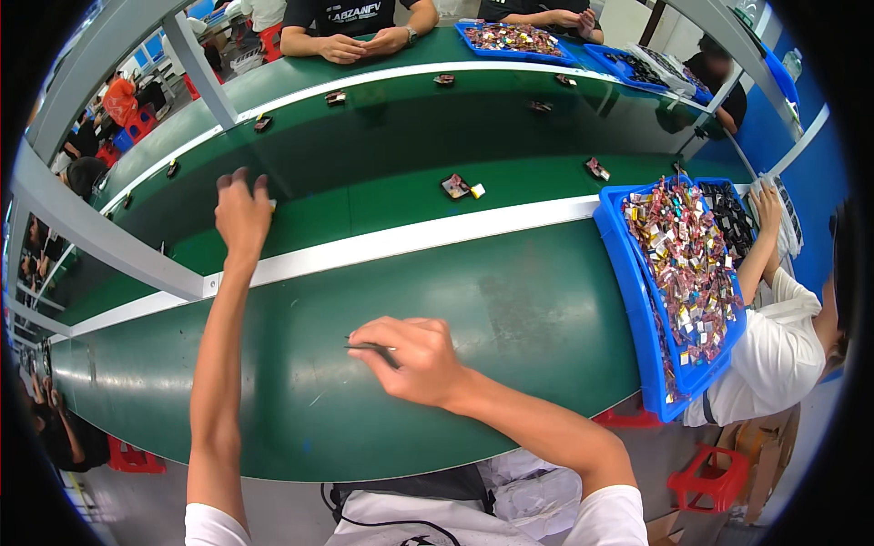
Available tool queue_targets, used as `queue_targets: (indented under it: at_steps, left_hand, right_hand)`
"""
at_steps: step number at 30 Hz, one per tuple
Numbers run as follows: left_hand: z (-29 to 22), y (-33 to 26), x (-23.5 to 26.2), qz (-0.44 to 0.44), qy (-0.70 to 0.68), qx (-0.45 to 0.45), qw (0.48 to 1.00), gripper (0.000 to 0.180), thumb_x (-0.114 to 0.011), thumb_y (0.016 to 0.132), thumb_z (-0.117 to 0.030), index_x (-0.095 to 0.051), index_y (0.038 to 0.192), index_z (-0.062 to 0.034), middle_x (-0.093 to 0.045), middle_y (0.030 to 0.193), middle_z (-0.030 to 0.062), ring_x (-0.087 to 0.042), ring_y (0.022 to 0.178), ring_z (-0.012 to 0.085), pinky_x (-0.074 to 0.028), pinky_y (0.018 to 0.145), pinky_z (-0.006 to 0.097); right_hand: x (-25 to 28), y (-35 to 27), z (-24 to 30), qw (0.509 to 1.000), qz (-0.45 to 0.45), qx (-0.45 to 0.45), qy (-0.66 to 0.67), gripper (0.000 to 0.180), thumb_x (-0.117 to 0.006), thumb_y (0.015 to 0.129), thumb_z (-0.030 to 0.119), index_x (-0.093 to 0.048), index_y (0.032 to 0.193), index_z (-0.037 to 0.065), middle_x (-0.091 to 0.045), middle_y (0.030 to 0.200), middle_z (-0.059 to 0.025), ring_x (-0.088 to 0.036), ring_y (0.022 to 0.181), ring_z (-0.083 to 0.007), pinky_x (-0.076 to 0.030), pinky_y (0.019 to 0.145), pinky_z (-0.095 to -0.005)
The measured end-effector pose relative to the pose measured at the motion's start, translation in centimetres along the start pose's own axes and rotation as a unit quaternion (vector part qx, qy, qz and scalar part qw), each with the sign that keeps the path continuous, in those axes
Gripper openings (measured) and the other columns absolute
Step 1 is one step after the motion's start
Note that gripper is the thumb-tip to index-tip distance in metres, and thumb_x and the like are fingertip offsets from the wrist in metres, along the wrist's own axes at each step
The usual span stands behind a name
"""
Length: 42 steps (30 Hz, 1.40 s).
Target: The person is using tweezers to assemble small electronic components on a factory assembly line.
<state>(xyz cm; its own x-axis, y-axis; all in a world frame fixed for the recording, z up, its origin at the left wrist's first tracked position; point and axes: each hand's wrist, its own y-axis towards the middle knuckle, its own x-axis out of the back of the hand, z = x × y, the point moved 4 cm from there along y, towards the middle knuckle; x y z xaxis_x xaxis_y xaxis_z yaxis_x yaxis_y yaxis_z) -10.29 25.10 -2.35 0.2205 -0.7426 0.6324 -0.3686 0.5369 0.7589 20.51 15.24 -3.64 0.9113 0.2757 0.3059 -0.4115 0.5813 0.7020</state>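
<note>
My left hand (pixel 243 214) reaches out over the green conveyor belt (pixel 364 196), its fingers smeared by motion. A small pale thing shows at the edge of that hand; whether the fingers hold anything is hidden. Above the near green worktable (pixel 437 300), my right hand (pixel 414 359) is closed around dark tweezers (pixel 371 347), whose tips point left. On the belt, right of my left hand, lies a small black part (pixel 454 187) with a white and yellow piece beside it. Another small black part (pixel 596 168) rests farther right.
Blue trays (pixel 648 337) heaped with small wrapped parts (pixel 687 273) stand on the right, where a co-worker's hand (pixel 767 205) touches the trays. A white rail (pixel 428 238) divides table and belt. Grey frame posts (pixel 100 227) rise at left. Co-workers sit across the belt near another blue tray (pixel 546 56).
</note>
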Motion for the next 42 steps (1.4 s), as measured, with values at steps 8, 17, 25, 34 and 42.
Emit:
queue_targets:
  at_steps: [8, 17, 25, 34, 42]
  left_hand:
    - [-20.3, -0.9, -3.7, 0.453, -0.443, 0.002, 0.773, 0.026, -0.072, 0.093, -0.023, -0.076, 0.100, 0.0023, -0.073, 0.078, 0.0101, -0.071, 0.060, 0.0165, -0.055, 0.049, 0.031]
    - [-23.7, -2.1, -6.4, 0.533, -0.387, 0.042, 0.752, 0.020, -0.073, 0.092, -0.014, -0.069, 0.080, 0.0017, -0.067, 0.071, 0.0065, -0.055, 0.052, 0.0103, -0.042, 0.046, 0.028]
    - [-16.7, -3.8, 0.0, 0.501, -0.491, 0.131, 0.700, 0.011, -0.061, 0.098, -0.008, -0.061, 0.094, 0.0022, -0.067, 0.077, 0.0078, -0.055, 0.050, 0.0103, -0.040, 0.041, 0.027]
    - [-6.6, -12.4, 10.7, 0.404, -0.532, 0.258, 0.698, 0.022, -0.063, 0.100, -0.010, -0.069, 0.109, 0.0102, -0.070, 0.078, 0.0105, -0.060, 0.049, 0.0112, -0.044, 0.040, 0.026]
    - [-5.7, -15.1, 12.5, 0.383, -0.547, 0.284, 0.687, 0.020, -0.067, 0.099, -0.010, -0.072, 0.107, 0.0077, -0.072, 0.076, 0.0092, -0.062, 0.051, 0.0095, -0.044, 0.041, 0.024]
  right_hand:
    - [0.9, -0.2, -0.1, 0.999, 0.029, -0.020, -0.018, 0.016, -0.083, 0.075, 0.000, -0.073, 0.087, 0.006, -0.076, 0.084, -0.0056, -0.069, 0.059, -0.0216, -0.053, 0.052, -0.0299]
    - [0.5, -0.1, -0.4, 1.000, 0.025, -0.006, -0.010, 0.017, -0.080, 0.078, 0.002, -0.069, 0.090, 0.007, -0.071, 0.082, -0.0039, -0.065, 0.055, -0.0240, -0.050, 0.051, -0.0328]
    - [0.5, -0.4, -0.7, 0.999, 0.003, -0.018, 0.032, 0.016, -0.083, 0.077, 0.001, -0.074, 0.088, 0.005, -0.075, 0.082, -0.0060, -0.065, 0.052, -0.0175, -0.050, 0.049, -0.0291]
    - [1.1, -0.5, -1.1, 0.978, 0.025, -0.179, 0.100, 0.017, -0.084, 0.079, 0.001, -0.074, 0.093, 0.002, -0.073, 0.079, -0.0014, -0.037, 0.044, -0.0013, -0.030, 0.043, -0.0226]
    - [1.9, 0.0, -1.7, 0.945, -0.007, -0.273, 0.179, 0.015, -0.082, 0.084, -0.004, -0.071, 0.094, -0.003, -0.064, 0.072, 0.0012, -0.042, 0.050, 0.0019, -0.028, 0.045, -0.0183]
